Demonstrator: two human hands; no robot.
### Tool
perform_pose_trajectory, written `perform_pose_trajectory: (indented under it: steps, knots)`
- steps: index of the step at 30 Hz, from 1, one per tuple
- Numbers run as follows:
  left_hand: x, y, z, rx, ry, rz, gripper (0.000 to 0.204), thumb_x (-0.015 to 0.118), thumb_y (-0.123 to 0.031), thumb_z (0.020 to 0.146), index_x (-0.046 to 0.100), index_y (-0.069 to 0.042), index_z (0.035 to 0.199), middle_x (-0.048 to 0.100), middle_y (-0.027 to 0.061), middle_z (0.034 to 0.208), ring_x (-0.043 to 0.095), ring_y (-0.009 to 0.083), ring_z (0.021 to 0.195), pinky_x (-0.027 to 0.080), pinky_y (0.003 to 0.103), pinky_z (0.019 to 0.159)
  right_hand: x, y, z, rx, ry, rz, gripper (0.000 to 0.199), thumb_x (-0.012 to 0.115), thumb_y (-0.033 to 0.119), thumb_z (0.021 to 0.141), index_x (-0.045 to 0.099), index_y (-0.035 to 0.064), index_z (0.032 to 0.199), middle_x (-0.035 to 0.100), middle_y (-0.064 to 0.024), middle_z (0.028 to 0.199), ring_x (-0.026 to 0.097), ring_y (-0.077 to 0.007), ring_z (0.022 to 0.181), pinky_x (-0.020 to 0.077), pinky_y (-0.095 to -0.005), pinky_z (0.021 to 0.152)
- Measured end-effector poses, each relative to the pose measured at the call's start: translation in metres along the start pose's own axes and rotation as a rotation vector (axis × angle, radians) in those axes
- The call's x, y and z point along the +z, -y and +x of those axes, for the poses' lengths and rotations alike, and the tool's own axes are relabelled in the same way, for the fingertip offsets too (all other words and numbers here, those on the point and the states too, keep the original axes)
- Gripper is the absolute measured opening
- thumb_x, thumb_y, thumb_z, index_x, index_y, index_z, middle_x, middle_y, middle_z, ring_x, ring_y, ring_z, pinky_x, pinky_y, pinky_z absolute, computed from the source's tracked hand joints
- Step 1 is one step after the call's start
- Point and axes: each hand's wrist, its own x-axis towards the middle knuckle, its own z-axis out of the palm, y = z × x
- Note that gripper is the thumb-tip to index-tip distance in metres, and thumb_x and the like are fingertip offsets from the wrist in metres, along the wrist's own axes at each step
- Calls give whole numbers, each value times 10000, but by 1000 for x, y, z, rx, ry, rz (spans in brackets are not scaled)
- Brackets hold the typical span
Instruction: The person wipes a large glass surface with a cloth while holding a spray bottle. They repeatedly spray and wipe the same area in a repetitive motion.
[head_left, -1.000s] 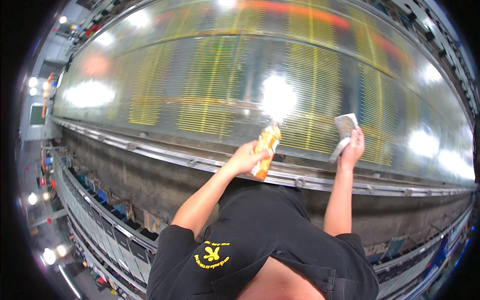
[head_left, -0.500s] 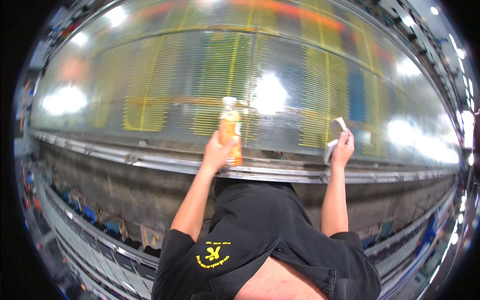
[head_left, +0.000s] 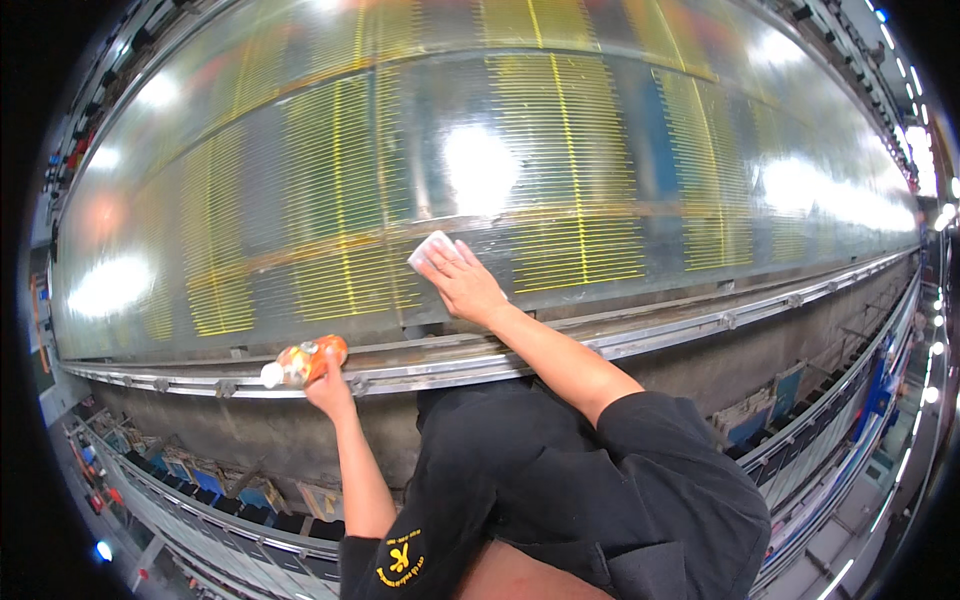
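Observation:
My left hand (head_left: 330, 388) is wrapped round an orange plastic bottle (head_left: 318, 358) with a white cap. The bottle lies tilted on its side above the near metal rail, its cap pointing left. On the long glossy panel (head_left: 270, 185), my right hand (head_left: 470, 287) rests with fingers stretched out over a folded white cloth (head_left: 430, 247). The palm hides part of the cloth. Yellow striped patterns (head_left: 575, 180) run across the panel to both sides of that hand.
A metal rail (head_left: 640, 345) borders the panel on my side, close to my body. Bright lamp reflections (head_left: 480, 170) cover patches of the surface. Lower racks (head_left: 215, 485) with panels and blue pieces stand behind me on both sides.
My left hand has moved left and nearer, tipping the bottle from upright to sideways. My right hand has come left and laid the cloth on the panel. My view has turned and shifted right.

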Motion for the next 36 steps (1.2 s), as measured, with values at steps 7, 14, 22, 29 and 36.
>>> perform_pose_trajectory:
  steps: [7, 14, 22, 29, 36]
  knots:
    - [24, 15, -32, -99, -319, 65, 467, 840, -332, 958, 735, 90, 1131, 786, 168, 1121, 740, 238, 944, 571, 393, 880, -127, -180, -102, 272, -168, -339, 766, 677, -35, 724, 617, 138, 1468, 543, -116, 1586, 453, -339, 1520, 284, -592, 1276]
    - [44, 4, -20, -62, -296, 185, 531, 844, -376, 947, 687, 70, 1188, 764, 169, 1168, 735, 280, 1011, 562, 414, 913, -139, -307, 63, 806, -638, -21, 469, 457, 178, 1097, 492, -24, 1519, 491, -326, 1557, 352, -456, 1543, 239, -564, 1280]
    - [40, -8, -29, -46, -295, 267, 495, 825, -372, 958, 718, 70, 1155, 777, 187, 1127, 745, 296, 995, 563, 427, 899, -104, -145, -85, 121, 37, -111, 615, 511, 28, 964, 486, 64, 1577, 509, -173, 1604, 437, -389, 1520, 297, -556, 1292]
    - [50, -17, -24, -41, -280, 290, 467, 800, -370, 984, 740, 76, 1110, 790, 185, 1094, 753, 304, 965, 560, 434, 876, -163, -329, 56, 614, -415, -316, 662, 483, -26, 943, 361, -86, 1591, 381, -331, 1643, 315, -445, 1572, 173, -563, 1316]
    - [42, -6, -28, -55, -278, 344, 485, 793, -381, 986, 741, 78, 1134, 793, 188, 1104, 749, 306, 970, 558, 438, 875, -63, -178, 84, 5, -30, -7, 706, 576, 26, 921, 407, -1, 1605, 406, -211, 1679, 348, -369, 1583, 243, -494, 1333]
